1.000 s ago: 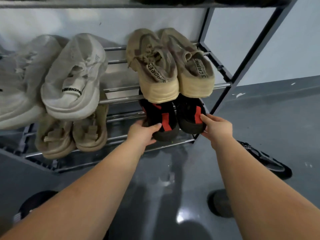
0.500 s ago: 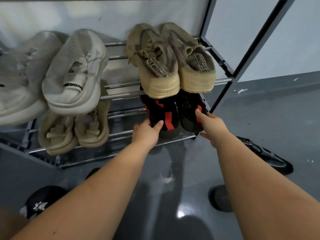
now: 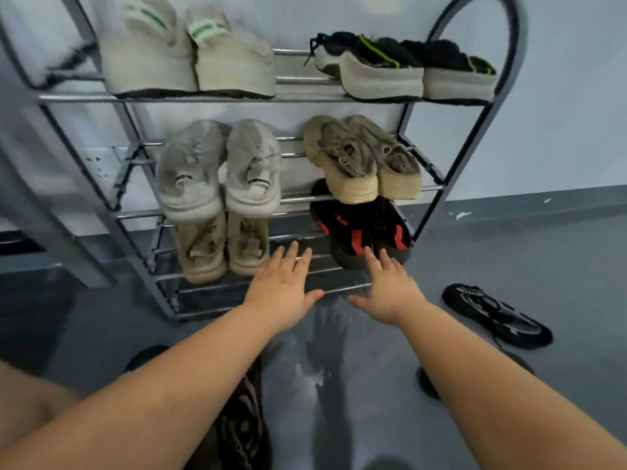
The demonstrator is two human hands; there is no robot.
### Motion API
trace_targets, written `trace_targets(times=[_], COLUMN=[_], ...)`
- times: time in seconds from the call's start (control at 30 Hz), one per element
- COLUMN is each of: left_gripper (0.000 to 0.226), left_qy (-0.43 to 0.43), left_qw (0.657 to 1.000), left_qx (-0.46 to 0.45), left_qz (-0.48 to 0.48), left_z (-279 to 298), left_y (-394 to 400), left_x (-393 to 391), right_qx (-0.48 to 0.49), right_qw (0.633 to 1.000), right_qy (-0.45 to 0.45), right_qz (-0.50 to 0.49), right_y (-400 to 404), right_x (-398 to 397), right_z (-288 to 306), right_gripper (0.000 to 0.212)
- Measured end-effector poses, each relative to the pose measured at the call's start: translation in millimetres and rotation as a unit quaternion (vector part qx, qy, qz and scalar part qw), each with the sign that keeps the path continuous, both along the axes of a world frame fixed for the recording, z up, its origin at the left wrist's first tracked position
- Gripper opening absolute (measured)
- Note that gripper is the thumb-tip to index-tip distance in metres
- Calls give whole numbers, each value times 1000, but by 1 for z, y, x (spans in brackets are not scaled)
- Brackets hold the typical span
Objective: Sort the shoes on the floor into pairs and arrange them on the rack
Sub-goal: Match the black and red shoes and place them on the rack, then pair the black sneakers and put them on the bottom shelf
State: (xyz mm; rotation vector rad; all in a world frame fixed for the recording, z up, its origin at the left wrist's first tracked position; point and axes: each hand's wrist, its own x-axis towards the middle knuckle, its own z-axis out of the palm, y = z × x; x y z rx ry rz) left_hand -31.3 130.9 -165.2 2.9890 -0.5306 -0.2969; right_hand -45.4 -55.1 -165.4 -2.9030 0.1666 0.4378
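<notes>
A black-and-red pair of shoes (image 3: 364, 232) sits at the right of the metal rack's (image 3: 451, 184) lowest shelf. My left hand (image 3: 283, 291) and my right hand (image 3: 386, 288) hover in front of that shelf with fingers spread and straight, holding nothing. My right fingertips are just short of the black-and-red heels. A black shoe (image 3: 497, 315) lies on the floor to the right. Another black shoe (image 3: 244, 432) lies on the floor under my left forearm, mostly hidden.
The rack also holds a beige pair (image 3: 222, 247) on the lowest shelf, a white pair (image 3: 220, 171) and a tan pair (image 3: 363, 164) on the middle shelf, and a cream pair (image 3: 190, 52) and black-green pair (image 3: 403, 67) on top. Grey glossy floor (image 3: 509, 259) lies in front.
Both hands have let go of the black-and-red shoes and pulled back, fingers now spread. The view has drawn back and up, showing the whole rack.
</notes>
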Motion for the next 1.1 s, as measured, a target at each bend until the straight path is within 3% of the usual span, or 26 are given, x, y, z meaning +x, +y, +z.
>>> trace_targets(times=[0.3, 0.57, 0.83, 1.1], left_gripper=[74, 73, 75, 74], left_qy=[-20, -89, -97, -92], left_qw=[994, 981, 969, 960], left_qx=[62, 61, 83, 79], left_qz=[-87, -164, -213, -253], left_z=[102, 183, 206, 193], left_y=[32, -6, -67, -161], left_x=[-13, -32, -39, -42], right_qx=[-78, -120, -157, -152], right_qw=[995, 986, 983, 981], right_qy=[-64, -116, -90, -84], right_qz=[23, 15, -21, -89], right_y=[23, 12, -39, -120], right_x=[-25, -54, -84, -105], right_z=[108, 178, 191, 187], right_gripper=[96, 95, 92, 93])
